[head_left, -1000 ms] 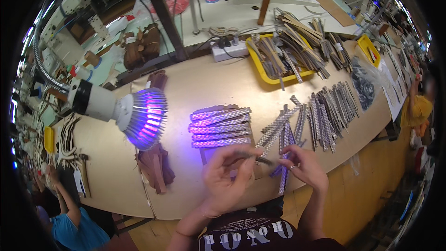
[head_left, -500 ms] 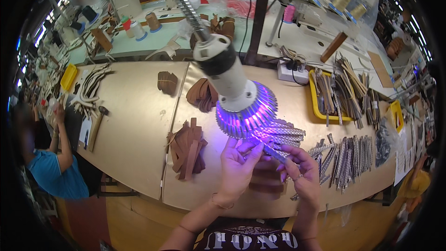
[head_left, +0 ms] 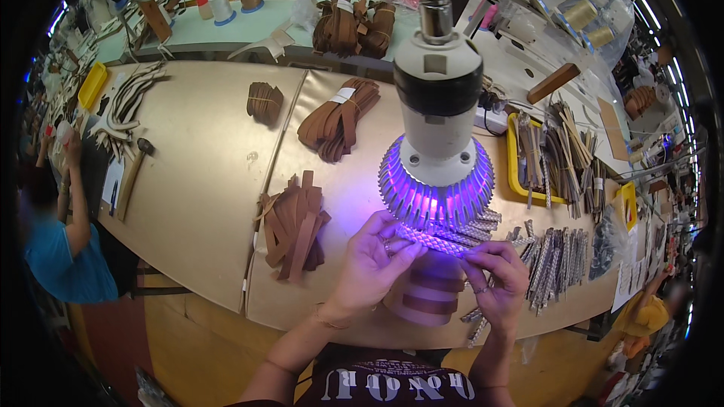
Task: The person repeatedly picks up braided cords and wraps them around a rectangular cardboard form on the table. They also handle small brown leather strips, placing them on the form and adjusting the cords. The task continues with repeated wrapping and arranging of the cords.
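Observation:
A braided strap (head_left: 436,242) is stretched level between my two hands, lit purple. My left hand (head_left: 371,256) pinches its left end between thumb and fingers. At the other end, my right hand (head_left: 496,277) grips the strap with thumb and fingertips. Just above it hangs a finned lamp (head_left: 436,181) glowing violet, which hides part of the strips behind. More braided strips (head_left: 483,227) lie beyond my right hand. Below the strap, between my hands, is a rounded block banded in brown (head_left: 430,303).
Brown strap bundles (head_left: 338,124) and loose brown strips (head_left: 292,230) lie left of the lamp. Braided strips (head_left: 558,264) and a yellow tray (head_left: 515,162) of strips are at right. A hammer (head_left: 134,177) lies far left, near a co-worker in blue (head_left: 72,252).
The view has shifted, so the lamp now appears farther right and more upright. The strap has gone from slanting to nearly level, still held by both hands.

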A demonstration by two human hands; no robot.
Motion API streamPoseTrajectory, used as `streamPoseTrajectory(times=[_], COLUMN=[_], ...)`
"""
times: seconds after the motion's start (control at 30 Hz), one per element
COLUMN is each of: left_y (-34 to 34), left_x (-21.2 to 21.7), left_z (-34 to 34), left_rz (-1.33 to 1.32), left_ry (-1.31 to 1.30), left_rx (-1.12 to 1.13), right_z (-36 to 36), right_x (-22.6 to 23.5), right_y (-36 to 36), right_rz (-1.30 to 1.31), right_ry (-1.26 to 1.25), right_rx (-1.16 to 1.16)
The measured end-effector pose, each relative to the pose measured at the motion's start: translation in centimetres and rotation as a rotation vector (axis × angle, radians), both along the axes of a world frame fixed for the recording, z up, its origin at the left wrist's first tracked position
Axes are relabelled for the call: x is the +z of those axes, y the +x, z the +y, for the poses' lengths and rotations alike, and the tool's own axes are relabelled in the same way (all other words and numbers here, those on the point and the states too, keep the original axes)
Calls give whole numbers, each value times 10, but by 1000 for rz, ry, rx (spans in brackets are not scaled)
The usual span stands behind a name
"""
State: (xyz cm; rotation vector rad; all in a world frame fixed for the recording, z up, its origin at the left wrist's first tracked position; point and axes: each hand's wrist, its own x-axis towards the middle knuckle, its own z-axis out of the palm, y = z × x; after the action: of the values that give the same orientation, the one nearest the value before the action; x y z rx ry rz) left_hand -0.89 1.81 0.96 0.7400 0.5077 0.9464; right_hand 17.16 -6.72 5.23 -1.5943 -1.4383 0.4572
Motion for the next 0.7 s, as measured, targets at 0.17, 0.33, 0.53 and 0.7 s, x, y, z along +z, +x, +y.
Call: streamPoseTrajectory(times=[0.17,0.33,0.53,0.7], left_y=[2,9,-7,-26], left_x=[-2,3,-27,-49], left_z=[6,-8,-33,-70], left_rz=[23,-117,492,592], left_ry=[54,-17,525,601], left_rx=[18,-7,397,252], right_z=[9,9,14,3], right_x=[11,33,46,51], right_y=[-6,-20,-27,-28], right_rz=[-67,-429,-224,27], right_ry=[-57,-231,-405,-537], right_rx=[21,-49,-43,-45])
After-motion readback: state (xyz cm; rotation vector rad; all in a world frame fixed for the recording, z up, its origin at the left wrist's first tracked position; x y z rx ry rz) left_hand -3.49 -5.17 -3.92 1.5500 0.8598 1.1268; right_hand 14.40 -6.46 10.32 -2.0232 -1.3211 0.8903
